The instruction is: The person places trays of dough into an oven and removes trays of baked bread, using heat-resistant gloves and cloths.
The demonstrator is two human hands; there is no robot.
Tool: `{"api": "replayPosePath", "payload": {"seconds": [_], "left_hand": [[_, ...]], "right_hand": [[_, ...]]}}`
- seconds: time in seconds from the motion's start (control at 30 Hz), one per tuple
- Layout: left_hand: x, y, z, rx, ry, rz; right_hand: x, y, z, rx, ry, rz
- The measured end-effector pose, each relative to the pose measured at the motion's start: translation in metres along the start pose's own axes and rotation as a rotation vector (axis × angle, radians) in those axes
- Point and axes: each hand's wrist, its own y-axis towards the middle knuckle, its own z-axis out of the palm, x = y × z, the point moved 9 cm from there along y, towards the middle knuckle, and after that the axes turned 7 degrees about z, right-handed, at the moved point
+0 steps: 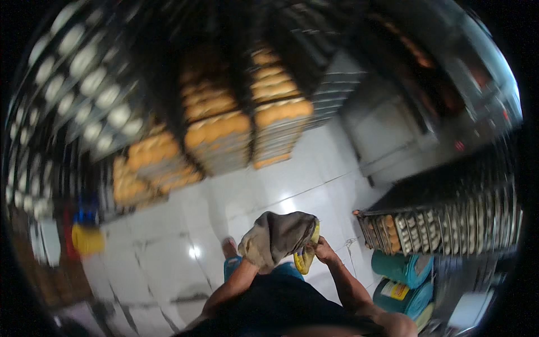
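- Left hand (pixel 264 247): hidden inside a grey-brown cloth mitt (pixel 278 236); the fingers cannot be seen, so how far they are spread or curled cannot be told. The mitt covers the hand to the wrist, and only the bare forearm shows below it.
- Right hand (pixel 321 249): bare, fingers pinched narrow on the edge of the mitt, touching it at its right side.
- Yellow glove (pixel 306 258): a yellow piece hangs between the mitt and the right hand, touching both; most of it is covered, and its full shape is hard to make out.
- Position: both hands meet in front of the person's body, low in the middle of the view, above the tiled floor (pixel 314 168).
- Person: dark shirt at the lower edge, cut off by the frame; one foot (pixel 229 247) shows just left of the mitt.
- Bread racks (pixel 219 135): tall racks of golden-brown loaves stand across the floor, well apart from the hands; blurred.
- Pale dough trays (pixel 84 78): rows of pale round pieces at upper left, blurred and bent by the lens.
- Tray stack (pixel 449 224): metal trays at right, near the right hand; some hold loaves, and the right end is lost in shadow.
- Teal tubs (pixel 404 269): below the tray stack, partly cut off.
- Yellow container (pixel 87 238): at left, too blurred to identify.
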Motion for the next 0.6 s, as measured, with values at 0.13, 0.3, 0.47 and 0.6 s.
{"api": "replayPosePath", "payload": {"seconds": [0.13, 0.3, 0.47, 0.6], "left_hand": [[-0.036, 0.09, 0.097, 0.227, 0.03, 0.052], [-0.069, 0.191, 0.187, 0.389, 0.072, 0.137], [-0.123, 0.309, 0.258, 0.499, 0.148, 0.258], [-0.18, 0.407, 0.31, 0.524, 0.289, 0.386]], "right_hand": [[0.109, 0.016, -0.072, -0.208, -0.19, -0.181], [0.264, 0.011, -0.177, -0.398, -0.236, -0.467], [0.433, -0.067, -0.299, -0.732, -0.343, -0.828], [0.543, -0.136, -0.362, -1.088, -0.402, -1.012]]}}
